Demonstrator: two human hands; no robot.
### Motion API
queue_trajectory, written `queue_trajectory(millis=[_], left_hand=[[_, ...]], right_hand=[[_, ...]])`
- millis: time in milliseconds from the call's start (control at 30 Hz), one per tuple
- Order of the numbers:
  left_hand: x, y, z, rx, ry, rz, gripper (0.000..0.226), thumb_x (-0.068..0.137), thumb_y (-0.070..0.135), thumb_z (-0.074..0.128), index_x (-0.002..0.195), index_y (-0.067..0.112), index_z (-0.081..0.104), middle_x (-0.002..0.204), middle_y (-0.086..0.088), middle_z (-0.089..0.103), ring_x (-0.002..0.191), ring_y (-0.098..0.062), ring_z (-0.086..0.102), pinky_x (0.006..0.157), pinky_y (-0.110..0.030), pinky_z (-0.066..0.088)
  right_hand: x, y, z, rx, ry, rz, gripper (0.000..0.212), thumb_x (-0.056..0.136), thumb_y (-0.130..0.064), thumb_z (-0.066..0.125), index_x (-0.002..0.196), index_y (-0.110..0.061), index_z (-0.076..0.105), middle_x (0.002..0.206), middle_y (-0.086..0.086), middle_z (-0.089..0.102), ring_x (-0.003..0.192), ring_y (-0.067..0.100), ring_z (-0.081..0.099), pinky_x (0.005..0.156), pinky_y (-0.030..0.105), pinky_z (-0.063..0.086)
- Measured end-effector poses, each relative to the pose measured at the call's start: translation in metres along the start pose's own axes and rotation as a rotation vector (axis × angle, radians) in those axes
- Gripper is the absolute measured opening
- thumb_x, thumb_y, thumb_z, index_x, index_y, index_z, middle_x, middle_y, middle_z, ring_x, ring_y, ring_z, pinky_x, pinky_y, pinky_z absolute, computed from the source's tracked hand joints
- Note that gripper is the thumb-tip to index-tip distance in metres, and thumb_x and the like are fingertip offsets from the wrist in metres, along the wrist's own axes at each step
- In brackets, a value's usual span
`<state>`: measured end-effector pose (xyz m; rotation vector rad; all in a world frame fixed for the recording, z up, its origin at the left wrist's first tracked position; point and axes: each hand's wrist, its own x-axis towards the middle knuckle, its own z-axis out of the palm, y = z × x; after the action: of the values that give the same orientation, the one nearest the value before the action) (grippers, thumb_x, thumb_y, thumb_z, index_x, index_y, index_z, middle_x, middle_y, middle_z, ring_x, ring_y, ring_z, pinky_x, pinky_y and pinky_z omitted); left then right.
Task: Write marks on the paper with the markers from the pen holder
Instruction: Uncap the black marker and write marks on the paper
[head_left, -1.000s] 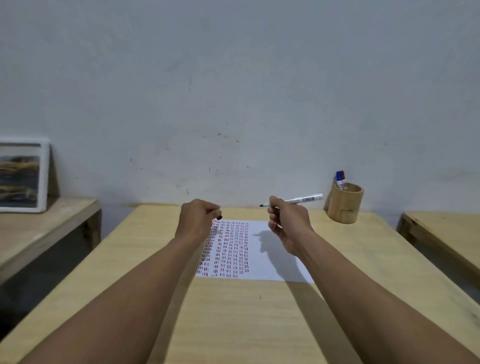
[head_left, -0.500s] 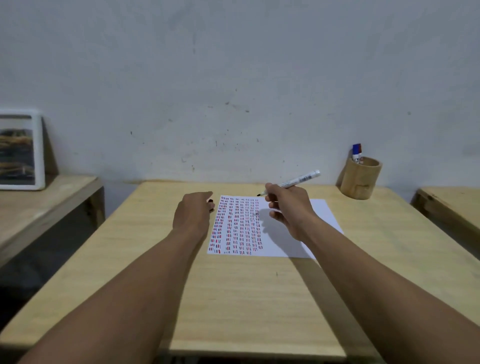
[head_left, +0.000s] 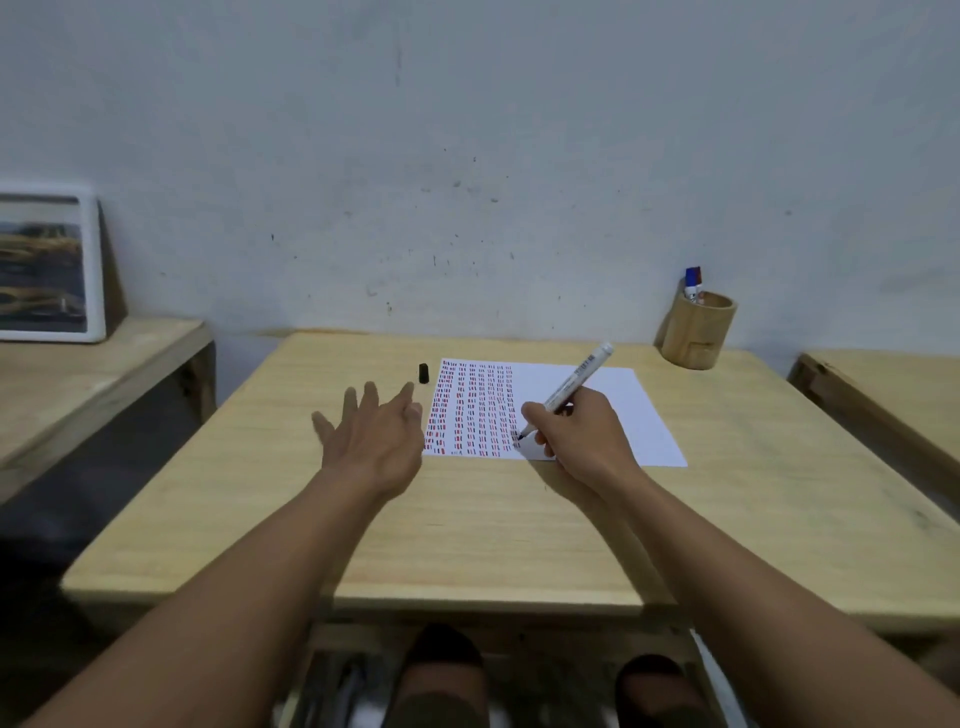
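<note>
Your right hand (head_left: 582, 436) is closed around the white marker (head_left: 569, 389), pinching its lower barrel so that the dark tip meets the paper (head_left: 613, 410) at the near end of the rightmost column of marks, while the barrel slants up and away to the far right. Your left hand (head_left: 371, 436) holds nothing: its fingers are spread flat and apart, palm down, just left of the paper's left edge; whether it touches the wood cannot be told. The paper lies flat on the wooden table (head_left: 519, 530), its left half filled with columns of short red and dark dashes, its right half blank. A small black cap (head_left: 424, 373) stands on the table just beside the paper's far left corner, beyond your left fingertips. The bamboo pen holder (head_left: 698, 332) stands at the table's far right corner near the wall, well apart from the paper, with a blue-and-red-capped marker (head_left: 693, 283) sticking out of it.
</note>
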<state>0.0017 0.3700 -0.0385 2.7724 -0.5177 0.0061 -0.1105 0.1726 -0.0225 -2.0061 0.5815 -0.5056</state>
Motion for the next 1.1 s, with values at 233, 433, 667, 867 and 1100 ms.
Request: queue_trajectory(millis=[233,433,667,867,1100], left_hand=[[-0.004,-0.011,0.009,0.130,-0.120,-0.002,0.056,0.102,0.046,0.009,0.157,0.041,0.004,0.167,-0.013,-0.005,0.152,-0.037,-0.009,0.116,-0.066,-0.007],[-0.003,-0.012,0.013,0.153,-0.109,-0.004,0.056,0.101,0.047,0.009,0.157,0.042,0.004,0.167,-0.012,-0.004,0.152,-0.037,-0.008,0.116,-0.066,-0.007],[-0.004,-0.011,0.012,0.160,-0.115,-0.005,0.056,0.101,0.047,0.010,0.157,0.043,0.004,0.167,-0.012,-0.004,0.152,-0.036,-0.008,0.116,-0.065,-0.007],[-0.004,-0.010,0.011,0.148,-0.116,-0.009,0.056,0.101,0.048,0.009,0.156,0.043,0.004,0.167,-0.012,-0.004,0.152,-0.036,-0.009,0.116,-0.065,-0.008],[0.001,-0.007,0.011,0.104,-0.096,-0.037,0.056,0.100,0.045,0.016,0.156,0.040,0.016,0.166,-0.013,0.008,0.152,-0.037,0.000,0.116,-0.067,-0.003]], right_hand=[[-0.002,0.011,0.009,-0.064,0.015,-0.025,0.021,0.084,-0.028,0.070,0.083,-0.007,0.067,0.078,0.002,0.074,0.073,0.017,0.071,0.058,0.028,0.049],[0.000,0.015,0.011,-0.081,0.001,-0.034,0.022,0.084,-0.028,0.070,0.077,-0.008,0.065,0.074,0.003,0.073,0.067,0.018,0.068,0.055,0.028,0.047],[-0.002,0.014,0.011,-0.104,-0.016,-0.048,0.020,0.085,-0.024,0.070,0.071,-0.012,0.062,0.070,0.000,0.072,0.064,0.015,0.067,0.054,0.025,0.045],[-0.001,0.013,0.009,-0.121,-0.029,-0.042,0.019,0.085,-0.022,0.069,0.079,-0.005,0.068,0.077,0.003,0.074,0.071,0.016,0.071,0.060,0.031,0.052],[0.003,0.011,0.006,0.051,0.029,0.018,0.024,0.086,-0.028,0.072,0.085,-0.004,0.071,0.075,0.002,0.075,0.070,0.017,0.072,0.066,0.035,0.055]])
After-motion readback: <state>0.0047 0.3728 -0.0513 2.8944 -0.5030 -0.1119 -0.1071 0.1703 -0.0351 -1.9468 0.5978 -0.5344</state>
